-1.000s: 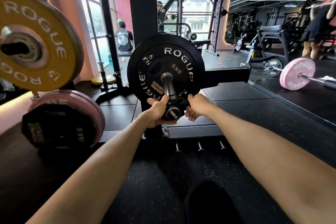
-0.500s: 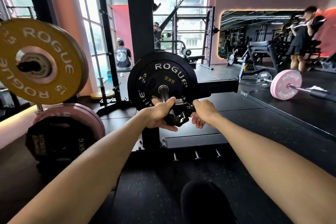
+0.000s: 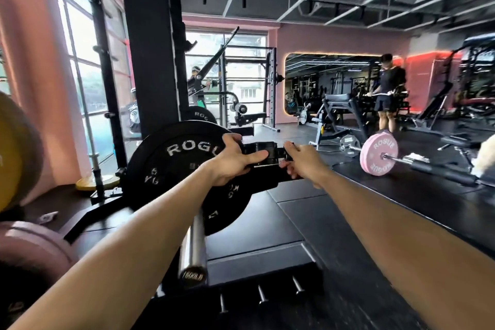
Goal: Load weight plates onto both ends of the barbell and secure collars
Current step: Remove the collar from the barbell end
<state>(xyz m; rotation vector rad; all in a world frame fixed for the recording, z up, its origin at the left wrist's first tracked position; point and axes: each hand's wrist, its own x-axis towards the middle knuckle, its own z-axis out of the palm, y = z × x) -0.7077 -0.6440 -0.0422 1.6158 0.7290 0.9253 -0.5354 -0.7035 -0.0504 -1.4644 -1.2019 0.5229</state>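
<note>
Black plate (image 3: 174,169): lettered ROGUE, seated on the barbell sleeve (image 3: 193,244); taken here as the landmark for all places.

Barbell sleeve: bare steel, runs from the black plate's centre toward the camera and ends in a stamped cap, near the lower middle of the view.

Collar (image 3: 265,154): black clamp, held in the air just right of the black plate's upper edge, off the sleeve. Whether its lever is open or latched cannot be told.

Left hand (image 3: 235,159): in front of the black plate's upper right rim, fingers curled round the collar's left end, thumb laid along its near face.

Right hand (image 3: 300,159): right of the black plate, fingers pinching the collar's right end.

Rack upright (image 3: 148,61): black post, directly behind the black plate.

Yellow plate (image 3: 12,153): far left of the black plate, at the frame edge, blurred.

Pink plates (image 3: 32,257): below and left of the black plate, stored low, blurred.

Pink-plated barbell (image 3: 379,155): on the floor, well right of the black plate.

Person in dark clothing (image 3: 388,94): stands beyond that pink-plated barbell, far right of the black plate, before a wall mirror (image 3: 326,75).
</note>
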